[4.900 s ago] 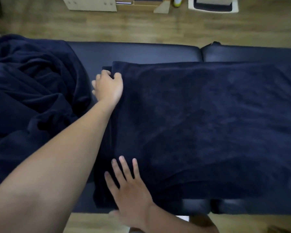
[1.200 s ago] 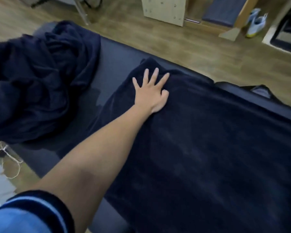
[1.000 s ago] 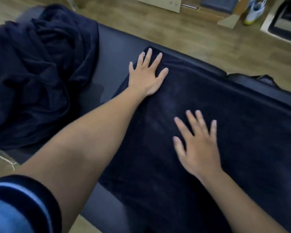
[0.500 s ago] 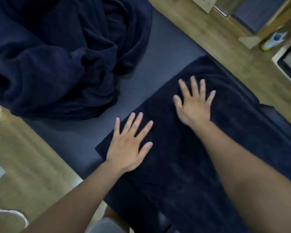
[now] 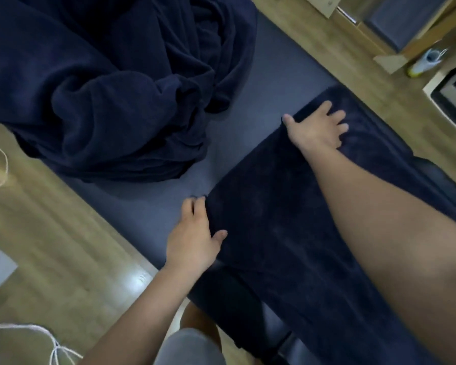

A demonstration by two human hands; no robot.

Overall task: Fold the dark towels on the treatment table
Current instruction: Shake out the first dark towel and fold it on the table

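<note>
Corners look taken for the next fold: our left grip [image 5: 192, 238] pinches the near one, our right grip [image 5: 316, 127] the far one, of the flat towel [image 5: 287, 233] on the counter [image 5: 248, 122] (unfolded heap [image 5: 103, 88] beside), so we should probably lift both evenly.

The dark padded surface [image 5: 269, 75] runs slantwise from 10 o'clock to 5 o'clock. A crumpled heap of dark towels [image 5: 103, 88] lies on it at 10 o'clock. A flat towel [image 5: 287, 246] lies spread from the centre toward 5 o'clock, with a bare strip of padding between the two.
</note>
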